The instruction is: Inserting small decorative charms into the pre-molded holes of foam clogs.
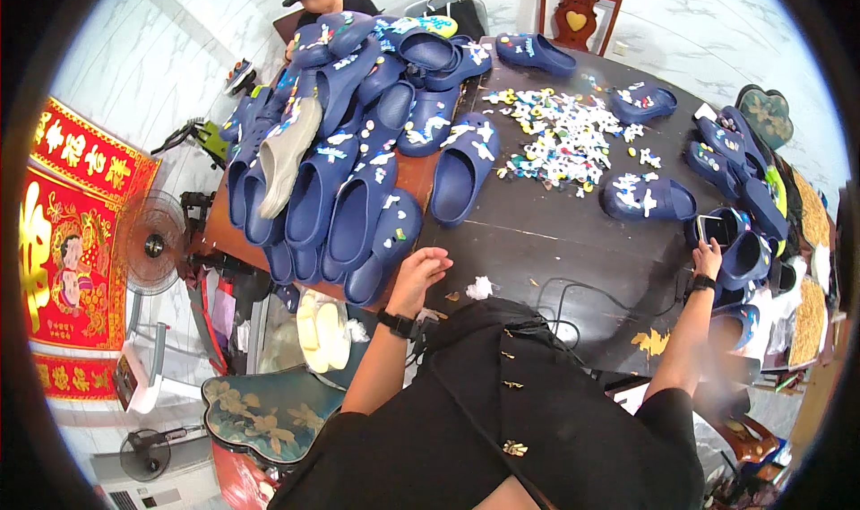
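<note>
Fingers (432, 261) of left hand (421, 272) loosely curled, empty, beside navy clogs (358, 214) on counter (537, 241); right hand (708, 257) clamped on phone (714, 229), screen upward for viewing.

At 11 o'clock the clogs (354, 214) are navy blue, one clog (287, 156) grey. Table (546, 241) is dark brown; charms (560, 138) at 1 o'clock are multicoloured.
</note>
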`<state>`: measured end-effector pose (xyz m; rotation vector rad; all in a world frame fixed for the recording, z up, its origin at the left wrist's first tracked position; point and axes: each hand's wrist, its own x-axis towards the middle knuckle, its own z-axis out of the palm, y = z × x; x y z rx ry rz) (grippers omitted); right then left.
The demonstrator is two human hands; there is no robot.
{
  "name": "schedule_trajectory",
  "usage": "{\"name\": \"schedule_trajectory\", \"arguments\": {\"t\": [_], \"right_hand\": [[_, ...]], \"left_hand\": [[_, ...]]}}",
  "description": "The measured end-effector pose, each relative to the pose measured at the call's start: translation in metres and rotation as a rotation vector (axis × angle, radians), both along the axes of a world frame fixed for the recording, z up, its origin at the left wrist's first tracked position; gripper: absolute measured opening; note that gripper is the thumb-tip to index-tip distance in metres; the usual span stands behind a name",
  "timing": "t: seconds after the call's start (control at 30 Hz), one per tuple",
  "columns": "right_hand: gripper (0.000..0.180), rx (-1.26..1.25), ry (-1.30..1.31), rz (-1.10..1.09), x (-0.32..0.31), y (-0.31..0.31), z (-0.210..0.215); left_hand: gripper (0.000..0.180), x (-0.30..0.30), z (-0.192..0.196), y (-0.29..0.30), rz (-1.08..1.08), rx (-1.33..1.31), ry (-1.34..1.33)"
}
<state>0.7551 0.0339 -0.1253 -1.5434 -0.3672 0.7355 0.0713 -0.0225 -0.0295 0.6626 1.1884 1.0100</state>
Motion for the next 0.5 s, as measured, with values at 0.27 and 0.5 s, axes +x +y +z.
{"name": "schedule_trajectory", "arguments": {"t": [0.27,0.5], "right_hand": [[0.029,0.079,-0.052,0.161,-0.071,-0.079,0.07],[0.023,-0.017,-0.117,0.192,-0.108,-0.161,0.077]], "left_hand": [[0.028,0.021,-0.01,0.101,-0.077,0.122,0.171],[0.056,0.049,-0.046,0.213,0.007,-0.009,0.271]]}}
